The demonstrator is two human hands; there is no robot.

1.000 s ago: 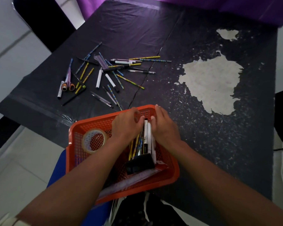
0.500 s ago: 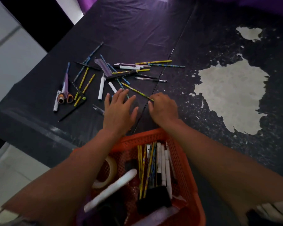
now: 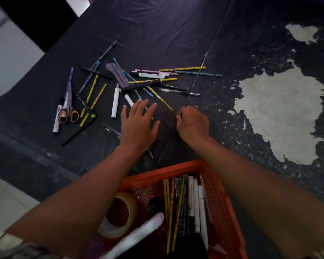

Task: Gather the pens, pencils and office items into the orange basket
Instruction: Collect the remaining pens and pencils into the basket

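— What does the person wear on the arms?

— Nothing: both forearms are bare to the frame's edge, with no sleeves, and the left hand (image 3: 138, 124) and right hand (image 3: 193, 122) show no gloves or rings.
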